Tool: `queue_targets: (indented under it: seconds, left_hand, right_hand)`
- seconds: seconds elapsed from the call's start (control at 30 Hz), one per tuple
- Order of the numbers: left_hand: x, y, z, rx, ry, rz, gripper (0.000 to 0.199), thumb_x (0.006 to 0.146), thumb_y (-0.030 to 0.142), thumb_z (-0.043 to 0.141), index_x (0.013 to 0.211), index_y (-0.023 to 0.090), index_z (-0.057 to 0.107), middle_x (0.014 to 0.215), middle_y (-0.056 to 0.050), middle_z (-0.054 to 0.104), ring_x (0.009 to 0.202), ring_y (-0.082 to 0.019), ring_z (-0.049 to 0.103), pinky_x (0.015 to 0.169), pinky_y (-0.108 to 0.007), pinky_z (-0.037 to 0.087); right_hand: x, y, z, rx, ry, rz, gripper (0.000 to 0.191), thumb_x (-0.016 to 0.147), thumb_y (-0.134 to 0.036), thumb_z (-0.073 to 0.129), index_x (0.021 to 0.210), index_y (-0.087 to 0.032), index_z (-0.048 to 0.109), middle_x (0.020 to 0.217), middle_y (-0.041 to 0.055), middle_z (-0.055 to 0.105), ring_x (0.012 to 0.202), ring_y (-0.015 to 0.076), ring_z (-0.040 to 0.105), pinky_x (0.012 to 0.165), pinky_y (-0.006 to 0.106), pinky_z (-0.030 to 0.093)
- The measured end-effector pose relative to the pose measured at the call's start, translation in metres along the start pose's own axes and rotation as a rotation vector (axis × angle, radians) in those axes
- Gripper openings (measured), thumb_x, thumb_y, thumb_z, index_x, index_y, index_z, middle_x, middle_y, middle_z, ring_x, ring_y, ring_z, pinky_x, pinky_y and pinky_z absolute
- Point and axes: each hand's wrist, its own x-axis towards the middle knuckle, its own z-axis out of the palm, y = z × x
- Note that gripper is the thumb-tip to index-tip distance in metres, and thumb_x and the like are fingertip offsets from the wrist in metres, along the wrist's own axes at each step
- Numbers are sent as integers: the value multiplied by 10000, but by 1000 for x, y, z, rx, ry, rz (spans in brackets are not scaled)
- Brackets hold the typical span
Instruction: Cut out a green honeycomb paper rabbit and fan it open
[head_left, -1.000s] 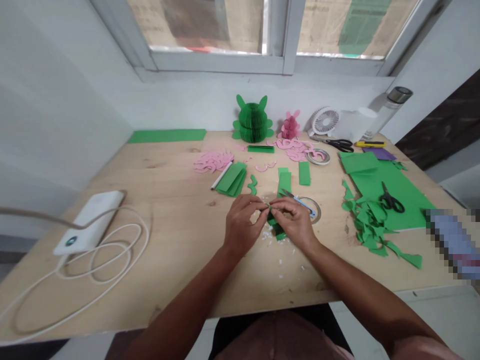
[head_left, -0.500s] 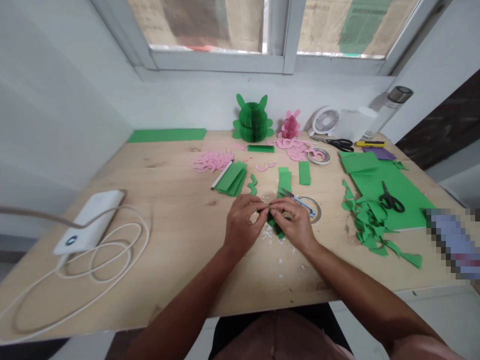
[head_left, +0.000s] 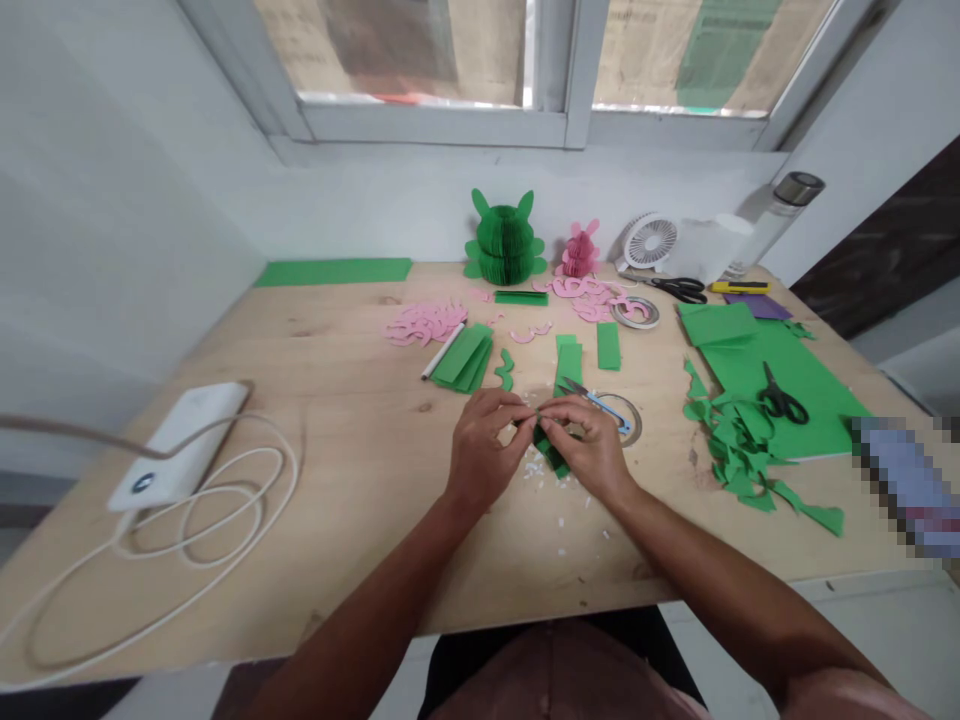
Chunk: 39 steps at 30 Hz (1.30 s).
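My left hand [head_left: 486, 445] and my right hand [head_left: 586, 448] meet above the middle of the wooden table [head_left: 360, 420]. Between their fingertips they pinch a folded dark green paper piece [head_left: 551, 450], and most of it is hidden by my fingers. Small blue-handled scissors [head_left: 598, 400] lie just beyond my right hand, on a roll of tape [head_left: 628, 420]. Tiny white paper bits [head_left: 541, 472] are scattered below my hands. Green paper strips [head_left: 569, 365] stand just past my fingertips.
A stack of green strips [head_left: 463, 358] and pink paper cutouts [head_left: 426, 323] lie at the back left. Green scraps [head_left: 739, 450] and black scissors [head_left: 780, 397] on a green sheet [head_left: 810, 400] lie right. A white power bank [head_left: 180, 445] with its cable [head_left: 202, 510] lies left.
Both hands stay in nearly the same place, still pinching the green paper. Only my fingers shift slightly on it.
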Motion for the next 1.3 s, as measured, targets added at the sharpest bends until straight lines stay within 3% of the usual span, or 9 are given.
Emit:
queue_targets:
  seconds: [0.53,0.77,1.07,1.3]
  left_hand:
    - [-1,4,2,-52,41,-64,73,724,137,610,724,196,653,787,-37,644,815,-183,605,745,-340,506]
    - [-1,4,2,-89,57,-109,68,714,142,617,717,196,659,764,-26,643,800,-175,610,745,-328,506]
    - [0,4,2,-239,45,-283,56,726,171,603,688,193,638,763,-20,657,778,-165,628,769,-327,503]
    - [0,7,2,-263,64,-245,35,730,169,610,707,191,625,848,-37,650,847,-170,620,824,-348,489]
  right_hand:
    - [0,0,2,54,-4,53,104,741,-201,617,701,-228,710,757,41,687,732,179,628,642,295,494]
    - [0,1,3,135,-5,137,78,723,-241,643,686,-225,710,728,34,679,691,172,618,602,280,483]
    - [2,3,3,285,8,333,129,661,-329,691,687,-203,704,680,19,673,616,157,589,570,271,467]
    - [2,1,4,389,74,420,154,610,-341,724,658,-197,694,599,-4,642,550,130,542,511,246,424]
